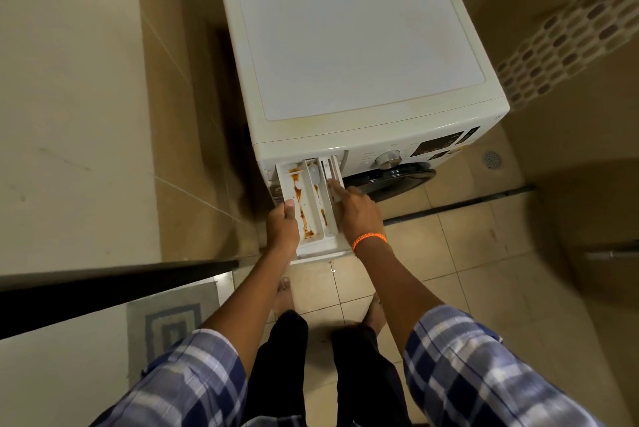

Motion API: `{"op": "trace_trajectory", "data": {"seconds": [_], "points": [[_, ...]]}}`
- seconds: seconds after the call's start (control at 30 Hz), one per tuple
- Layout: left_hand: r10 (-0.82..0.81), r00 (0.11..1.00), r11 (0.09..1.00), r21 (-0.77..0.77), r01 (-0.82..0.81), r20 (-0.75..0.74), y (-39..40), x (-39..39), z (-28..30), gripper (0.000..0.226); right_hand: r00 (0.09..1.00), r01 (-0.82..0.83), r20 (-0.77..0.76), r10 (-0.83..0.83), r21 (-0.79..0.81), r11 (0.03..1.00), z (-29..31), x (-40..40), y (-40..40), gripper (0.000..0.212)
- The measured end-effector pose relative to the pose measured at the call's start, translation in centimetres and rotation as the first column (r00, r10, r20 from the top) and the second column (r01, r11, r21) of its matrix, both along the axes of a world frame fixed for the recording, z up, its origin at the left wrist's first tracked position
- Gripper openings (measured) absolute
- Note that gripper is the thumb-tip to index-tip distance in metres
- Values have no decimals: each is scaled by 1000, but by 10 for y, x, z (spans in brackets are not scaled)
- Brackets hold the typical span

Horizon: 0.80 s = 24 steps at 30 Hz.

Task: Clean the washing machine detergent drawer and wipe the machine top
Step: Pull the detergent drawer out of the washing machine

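Step in hand: cleaning the detergent drawer (313,209), apparently by drawing it out; the machine top (356,36) is not yet being wiped.
Drawer: pulled well out from the washing machine (408,136) front at upper left, brown residue (301,209) streaking its compartments.
Left hand (281,229): curled round the drawer's left wall, thumb on the rim.
Right hand (359,212): fingers clasping the drawer's right wall; orange wristband (369,240) on the wrist.
Cloth: none visible.
Next move: probably freeing the drawer fully, which calls for a level, two-handed pull; any release catch cannot be made out.

Tiled floor (449,254) bears washing machine (363,46) and patterned mat (169,326).
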State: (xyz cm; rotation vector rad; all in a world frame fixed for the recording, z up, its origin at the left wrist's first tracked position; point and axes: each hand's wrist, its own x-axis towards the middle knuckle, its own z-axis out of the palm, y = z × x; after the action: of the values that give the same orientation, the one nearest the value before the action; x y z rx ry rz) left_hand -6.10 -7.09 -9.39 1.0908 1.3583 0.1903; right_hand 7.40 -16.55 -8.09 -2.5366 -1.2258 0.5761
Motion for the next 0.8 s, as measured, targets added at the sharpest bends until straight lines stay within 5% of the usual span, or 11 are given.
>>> {"op": "trace_trajectory", "data": {"seconds": [0.33,0.53,0.8], "points": [[-79,996,997,9,79,41,-51,-25,17,30,970,156,-202,-133,99,983,15,-27,-69,80],[-218,973,976,10,218,81,-65,-4,52,27,865,443,-336,-372,167,881,37,-16,-103,63],[-461,877,886,117,448,133,-87,70,107,28,785,617,-313,-534,322,719,76,29,-154,55]]}}
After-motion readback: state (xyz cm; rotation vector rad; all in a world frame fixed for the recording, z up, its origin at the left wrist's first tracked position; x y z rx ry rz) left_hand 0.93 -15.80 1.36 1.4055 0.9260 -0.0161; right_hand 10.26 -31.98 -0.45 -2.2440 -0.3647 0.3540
